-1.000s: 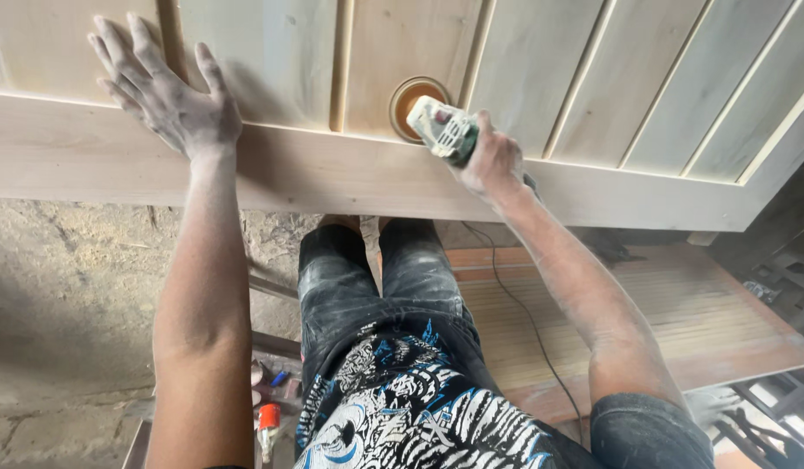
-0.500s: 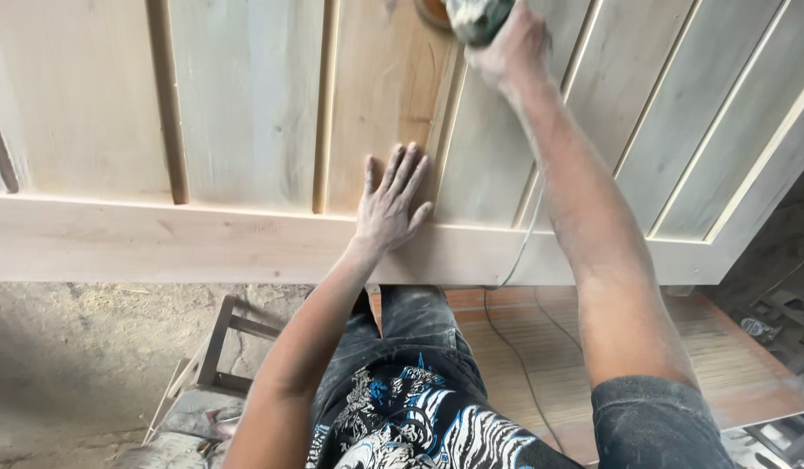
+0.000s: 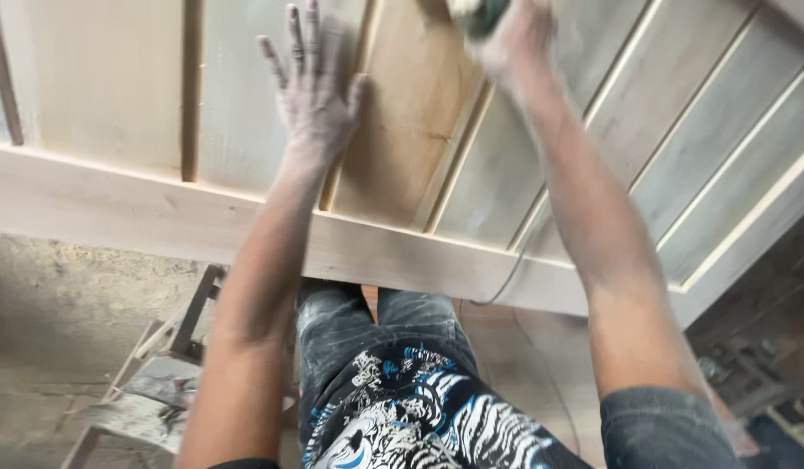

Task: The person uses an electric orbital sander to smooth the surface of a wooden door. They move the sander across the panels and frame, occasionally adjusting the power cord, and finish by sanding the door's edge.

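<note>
Sander (image 3: 478, 15) upright in right hand (image 3: 517, 42)

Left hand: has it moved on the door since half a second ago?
Yes. The left hand has slid up off the bottom rail and further up the panels. It now lies flat across a groove left of the darker panel, fingers spread.
</note>
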